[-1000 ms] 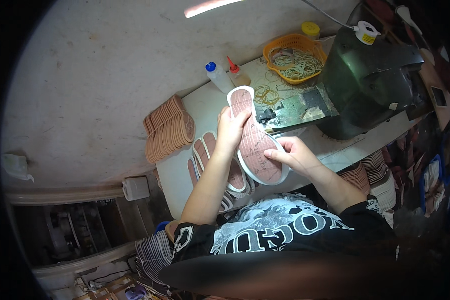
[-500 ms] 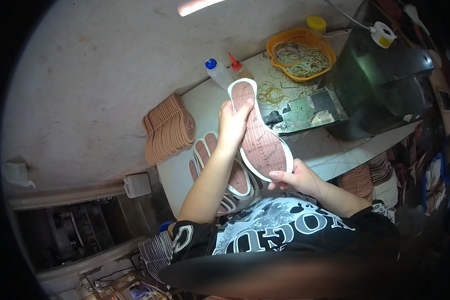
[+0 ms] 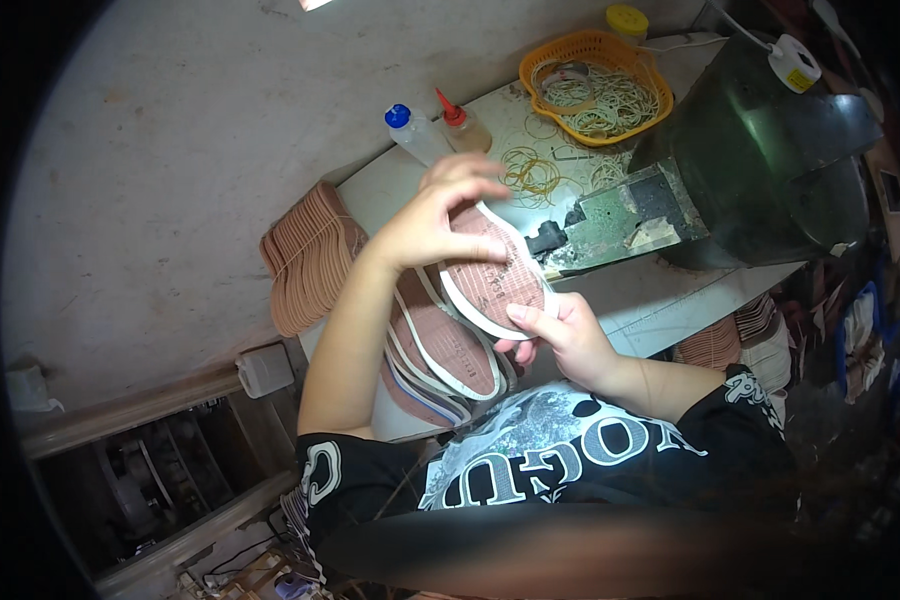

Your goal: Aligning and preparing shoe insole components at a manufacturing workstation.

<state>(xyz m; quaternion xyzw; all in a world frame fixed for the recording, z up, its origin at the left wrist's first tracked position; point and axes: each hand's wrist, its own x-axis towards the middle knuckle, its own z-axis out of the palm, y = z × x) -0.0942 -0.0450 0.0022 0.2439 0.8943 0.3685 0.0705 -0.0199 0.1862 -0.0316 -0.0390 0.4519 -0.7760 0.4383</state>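
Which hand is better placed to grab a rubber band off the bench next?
Left, probably. The left hand tops the shoe sole, nearest the loose rubber bands; the right hand grips its near end, farther away.

One shoe sole (image 3: 492,282) is held up; two squeeze bottles (image 3: 417,133), one orange basket (image 3: 582,52) and one dark machine (image 3: 760,165) are counted on the worktop (image 3: 660,300).

The left hand (image 3: 425,220) covers the far end of the held shoe sole (image 3: 495,280). The forearm hides part of the soles stack (image 3: 440,355) at the worktop's (image 3: 660,310) near edge. Print on the sole is too small to read.
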